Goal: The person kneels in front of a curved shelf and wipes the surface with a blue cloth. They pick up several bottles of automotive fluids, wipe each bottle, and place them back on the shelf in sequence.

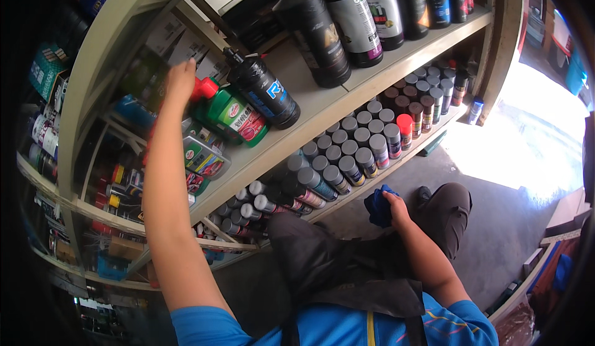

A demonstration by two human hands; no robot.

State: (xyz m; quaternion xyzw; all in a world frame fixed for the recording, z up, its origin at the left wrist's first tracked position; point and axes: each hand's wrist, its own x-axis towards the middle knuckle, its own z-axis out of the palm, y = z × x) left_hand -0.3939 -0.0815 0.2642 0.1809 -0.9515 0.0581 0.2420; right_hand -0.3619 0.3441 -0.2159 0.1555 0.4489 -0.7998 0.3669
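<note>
My left arm stretches up to the shelf. My left hand (180,81) is closed, its fingers bent together beside a red-capped green bottle (240,118); whatever they may hold is too small to make out. To the right of that bottle stands a black bottle with blue lettering (263,92). A grey flat jug (206,157) is nearer to me, beside my left forearm. Lower down, over my lap's right side, my right hand (399,210) grips a crumpled blue cloth (379,207).
Large black and grey bottles (347,21) line the upper shelf board (365,76). Below it are rows of spray cans (356,141) with mostly grey caps, one red-capped can (405,129) among them. Another rack of cans and boxes (46,132) is at left. Sunlit floor (489,154) lies to the right.
</note>
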